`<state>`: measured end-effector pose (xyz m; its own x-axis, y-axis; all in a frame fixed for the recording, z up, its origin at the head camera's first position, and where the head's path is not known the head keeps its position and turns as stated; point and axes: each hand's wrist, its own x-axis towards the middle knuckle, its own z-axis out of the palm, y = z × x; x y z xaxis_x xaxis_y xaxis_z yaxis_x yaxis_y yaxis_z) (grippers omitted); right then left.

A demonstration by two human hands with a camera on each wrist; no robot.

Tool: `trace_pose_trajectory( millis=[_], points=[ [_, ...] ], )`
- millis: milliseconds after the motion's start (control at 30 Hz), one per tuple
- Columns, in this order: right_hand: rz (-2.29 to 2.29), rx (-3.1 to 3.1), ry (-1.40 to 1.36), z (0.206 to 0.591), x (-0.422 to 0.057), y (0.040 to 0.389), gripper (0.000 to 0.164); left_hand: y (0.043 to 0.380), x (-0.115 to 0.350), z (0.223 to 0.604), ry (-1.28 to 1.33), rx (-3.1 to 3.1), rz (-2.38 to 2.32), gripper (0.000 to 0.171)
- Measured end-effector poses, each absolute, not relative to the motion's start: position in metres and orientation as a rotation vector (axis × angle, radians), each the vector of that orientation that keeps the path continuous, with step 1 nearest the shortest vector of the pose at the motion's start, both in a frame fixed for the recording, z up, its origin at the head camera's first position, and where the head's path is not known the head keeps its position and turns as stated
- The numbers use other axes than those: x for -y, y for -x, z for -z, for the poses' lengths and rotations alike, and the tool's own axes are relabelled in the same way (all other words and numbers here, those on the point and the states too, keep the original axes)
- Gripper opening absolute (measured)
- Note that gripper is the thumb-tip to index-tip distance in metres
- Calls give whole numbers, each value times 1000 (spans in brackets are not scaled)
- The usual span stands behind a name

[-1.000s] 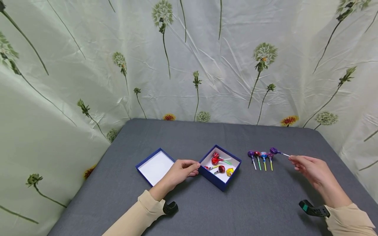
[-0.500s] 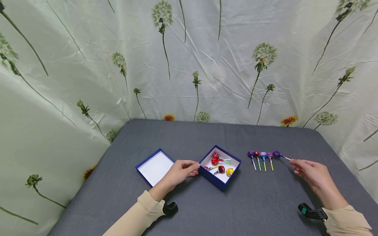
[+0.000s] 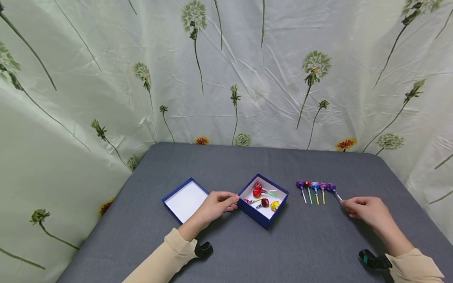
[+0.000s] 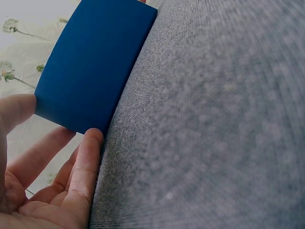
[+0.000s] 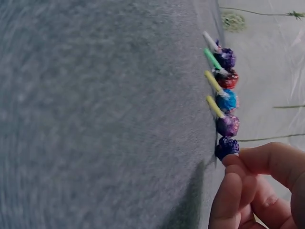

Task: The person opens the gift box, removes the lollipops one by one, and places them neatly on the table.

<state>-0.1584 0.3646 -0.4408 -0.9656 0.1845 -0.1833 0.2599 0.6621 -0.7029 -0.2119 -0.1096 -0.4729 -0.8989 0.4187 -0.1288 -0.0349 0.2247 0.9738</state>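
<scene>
At the right end of a row of lollipops, my right hand (image 3: 368, 212) pinches the stick of a dark purple lollipop (image 3: 331, 187) between thumb and fingertips. Its wrapped head sits beside a pink-purple lollipop (image 5: 228, 125) in the right wrist view; the fingers hide its stick there. The row also has a blue one (image 3: 315, 185), a red one (image 3: 307, 184) and another purple one (image 3: 300, 184), sticks toward me. My left hand (image 3: 214, 208) holds the near-left corner of an open blue box (image 4: 95, 67), thumb at its upper edge and fingers lower down. Inside lie several red lollipops and a yellow one (image 3: 275, 205).
A blue-edged lid (image 3: 184, 200) with a white inside lies left of the box, partly behind my left forearm. Everything rests on a grey cloth-covered table (image 3: 226, 251). Behind it hangs a white curtain (image 3: 226, 70) printed with dandelions.
My right hand has brought the dark purple lollipop down to the row's end and swung its stick toward me, in line with the others. The left hand and the box stay put.
</scene>
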Motion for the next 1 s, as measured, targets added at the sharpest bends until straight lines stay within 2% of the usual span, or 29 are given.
trace_pose_trajectory(
  millis=[267, 1000],
  points=[
    [856, -2897, -275, 440, -362, 156, 35, 212, 109, 473, -361, -2134, -1721, 35],
    [817, -2939, -269, 444, -357, 160, 33, 213, 110, 473, -379, -2123, -1736, 36]
  ],
)
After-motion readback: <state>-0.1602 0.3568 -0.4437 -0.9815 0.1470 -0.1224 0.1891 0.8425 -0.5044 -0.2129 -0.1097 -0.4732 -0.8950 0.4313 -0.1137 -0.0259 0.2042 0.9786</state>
